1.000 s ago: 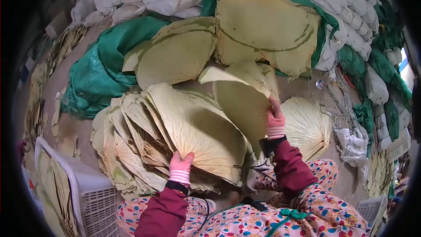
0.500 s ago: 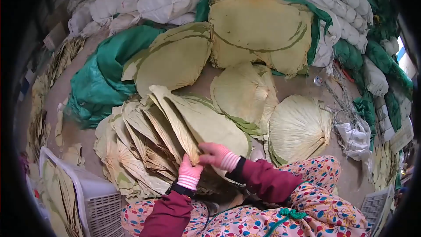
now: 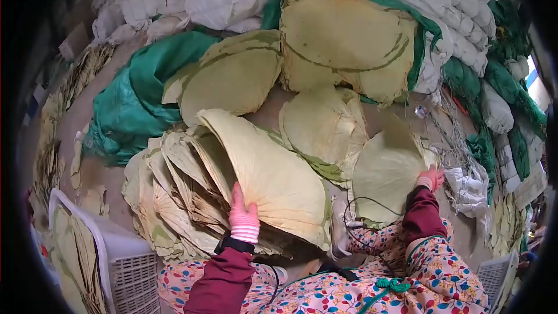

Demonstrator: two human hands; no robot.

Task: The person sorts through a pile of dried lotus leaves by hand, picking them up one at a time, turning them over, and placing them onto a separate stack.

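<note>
My left hand [image 3: 243, 220], in a pink glove with a striped cuff, rests against the lower edge of a large fan-shaped dried lotus leaf [image 3: 273, 168]. Its index finger points up and the thumb is spread apart. That leaf lies on a fanned heap of folded dried leaves [image 3: 174, 197]. Over at the right, my right hand [image 3: 431, 179] grips the pointed, gathered end of another dried lotus leaf [image 3: 386, 168], partly blurred along its upper edge. This leaf covers most of the right-hand pile. The right fingertips are partly hidden.
A tall leaf stack [image 3: 349, 29] in green cloth stands at the back, with smaller leaf piles [image 3: 232, 81] [image 3: 319, 122] before it. A green sack [image 3: 133, 99] lies left. White crates [image 3: 133, 273] [image 3: 497, 279] flank my legs. White bundles [image 3: 232, 0] line the back. A thin cord crosses my right leg.
My right hand has moved from beside my left hand to the right-hand pile, and a leaf now covers that pile. My left hand has shifted slightly, its index finger now stretched upward.
</note>
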